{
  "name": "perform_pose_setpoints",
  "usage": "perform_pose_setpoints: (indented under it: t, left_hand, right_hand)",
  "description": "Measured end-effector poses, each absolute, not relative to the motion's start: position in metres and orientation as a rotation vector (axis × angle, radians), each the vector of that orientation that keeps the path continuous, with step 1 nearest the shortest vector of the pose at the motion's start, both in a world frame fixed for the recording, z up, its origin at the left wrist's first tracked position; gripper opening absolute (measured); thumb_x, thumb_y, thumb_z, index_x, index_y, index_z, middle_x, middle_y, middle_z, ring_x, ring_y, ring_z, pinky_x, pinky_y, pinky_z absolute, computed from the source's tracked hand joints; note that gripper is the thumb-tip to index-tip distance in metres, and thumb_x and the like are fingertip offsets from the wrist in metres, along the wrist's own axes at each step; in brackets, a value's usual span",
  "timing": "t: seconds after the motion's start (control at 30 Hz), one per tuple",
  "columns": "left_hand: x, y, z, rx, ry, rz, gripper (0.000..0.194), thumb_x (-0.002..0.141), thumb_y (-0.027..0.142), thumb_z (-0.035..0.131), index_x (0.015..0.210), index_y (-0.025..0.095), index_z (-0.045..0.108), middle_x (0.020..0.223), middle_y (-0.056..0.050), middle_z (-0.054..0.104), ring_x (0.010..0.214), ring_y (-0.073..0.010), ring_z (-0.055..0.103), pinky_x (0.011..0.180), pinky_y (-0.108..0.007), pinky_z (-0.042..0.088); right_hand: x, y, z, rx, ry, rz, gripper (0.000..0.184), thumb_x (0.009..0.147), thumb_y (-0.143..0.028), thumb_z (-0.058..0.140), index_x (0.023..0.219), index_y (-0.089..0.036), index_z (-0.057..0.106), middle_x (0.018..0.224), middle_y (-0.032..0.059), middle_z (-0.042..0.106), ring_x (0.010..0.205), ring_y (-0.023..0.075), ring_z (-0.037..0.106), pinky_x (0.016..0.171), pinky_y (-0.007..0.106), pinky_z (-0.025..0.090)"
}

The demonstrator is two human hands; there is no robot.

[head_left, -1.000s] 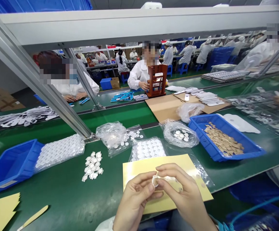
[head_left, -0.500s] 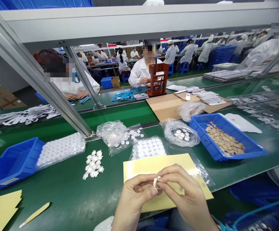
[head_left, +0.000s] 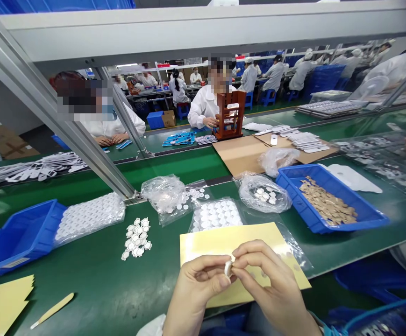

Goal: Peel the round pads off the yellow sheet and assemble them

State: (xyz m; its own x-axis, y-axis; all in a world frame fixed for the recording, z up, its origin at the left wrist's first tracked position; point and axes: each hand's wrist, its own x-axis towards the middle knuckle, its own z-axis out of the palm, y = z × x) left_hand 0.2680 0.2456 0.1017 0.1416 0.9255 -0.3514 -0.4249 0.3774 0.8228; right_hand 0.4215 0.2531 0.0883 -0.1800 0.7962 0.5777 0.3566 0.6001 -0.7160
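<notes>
Left hand (head_left: 197,285) and right hand (head_left: 274,280) both have fingertips pinched nearly closed on a small white piece (head_left: 228,269), lower centre, over a yellow sheet (head_left: 206,240). I'd keep the grip light and even so the rim doesn't bend. Fingers hide part of it, tbh, and the crumpled bag's (head_left: 163,193) contents mid-frame are a blur.

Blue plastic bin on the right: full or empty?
Neither: partly filled. In the blue plastic bin, flat tan pieces lie in a loose heap, with bare blue floor showing beside them.
</notes>
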Motion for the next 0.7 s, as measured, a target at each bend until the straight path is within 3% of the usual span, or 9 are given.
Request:
perform_pose_setpoints:
  t: [0.47,0.7]
  left_hand:
    - [0.268,0.241,0.102,0.665,0.978,1.067,0.021,0.057,0.019,0.083,0.077,0.019,0.076,0.072,-0.003,0.076,0.071,-0.0153,0.067,0.072,-0.024,0.052]
    - [0.276,0.243,0.101,0.514,0.822,1.071,0.022,0.06,0.022,0.082,0.079,0.018,0.074,0.069,-0.002,0.073,0.068,-0.014,0.067,0.064,-0.022,0.052]
  right_hand:
    - [0.425,0.255,0.096,-0.945,-1.858,0.409,0.013,0.083,-0.01,0.055,0.079,-0.022,0.054,0.081,0.0013,0.063,0.077,0.0143,0.062,0.066,0.026,0.051]
    - [0.418,0.253,0.098,-0.878,-1.869,0.225,0.019,0.078,-0.006,0.056,0.079,-0.024,0.051,0.075,0.0007,0.065,0.07,0.0148,0.062,0.063,0.029,0.05]
